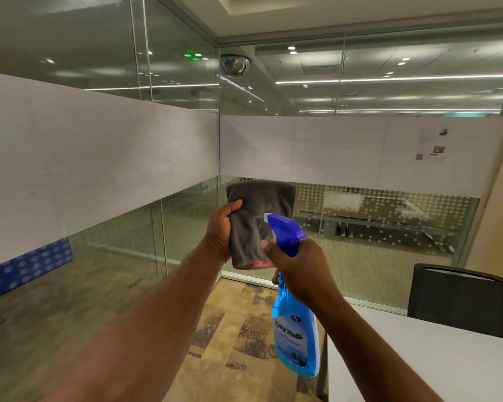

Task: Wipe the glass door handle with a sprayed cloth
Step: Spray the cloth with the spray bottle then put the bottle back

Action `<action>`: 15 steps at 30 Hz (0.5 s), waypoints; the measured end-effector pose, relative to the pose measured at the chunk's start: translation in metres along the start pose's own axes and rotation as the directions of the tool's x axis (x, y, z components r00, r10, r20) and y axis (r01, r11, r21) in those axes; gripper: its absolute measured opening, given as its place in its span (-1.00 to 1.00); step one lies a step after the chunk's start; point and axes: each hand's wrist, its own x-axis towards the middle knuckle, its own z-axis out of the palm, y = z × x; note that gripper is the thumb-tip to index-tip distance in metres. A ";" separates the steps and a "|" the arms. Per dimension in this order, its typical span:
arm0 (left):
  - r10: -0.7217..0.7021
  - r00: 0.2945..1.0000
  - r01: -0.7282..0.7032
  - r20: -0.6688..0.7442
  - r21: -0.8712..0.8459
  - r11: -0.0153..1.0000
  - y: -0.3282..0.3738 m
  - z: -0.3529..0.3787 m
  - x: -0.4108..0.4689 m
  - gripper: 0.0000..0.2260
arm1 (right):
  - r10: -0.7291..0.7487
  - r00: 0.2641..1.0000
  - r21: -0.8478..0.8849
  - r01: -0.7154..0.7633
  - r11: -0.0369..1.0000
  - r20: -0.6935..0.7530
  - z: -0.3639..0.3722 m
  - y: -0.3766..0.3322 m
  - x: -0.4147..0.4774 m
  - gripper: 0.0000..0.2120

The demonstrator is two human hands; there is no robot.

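A grey cloth [253, 210] with a pink lower edge hangs upright in front of me, gripped at its left side by my left hand [219, 232]. My right hand [295, 264] holds a blue spray bottle [295, 329] of glass cleaner by its neck. The bottle's blue nozzle head [285, 230] points at the cloth from a few centimetres away, and my index finger lies near the trigger. No door handle shows in this view.
Glass partition walls [360, 227] with a white frosted band meet in a corner ahead. A white table [418, 358] fills the lower right, with a black chair [462, 303] behind it. Patterned carpet [230, 329] covers the floor below my arms.
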 end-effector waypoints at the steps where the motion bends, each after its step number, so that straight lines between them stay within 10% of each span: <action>1: 0.004 1.000 -0.004 -0.009 0.007 1.000 0.001 -0.001 0.001 -0.65 | 0.001 1.000 -0.016 -0.001 1.000 0.007 0.000 0.000 -0.001 -0.73; 15: 0.053 0.997 -0.052 -0.058 0.011 0.999 0.007 -0.005 0.009 -0.72 | 0.021 0.998 -0.047 -0.018 0.999 0.057 0.003 0.008 -0.005 -0.76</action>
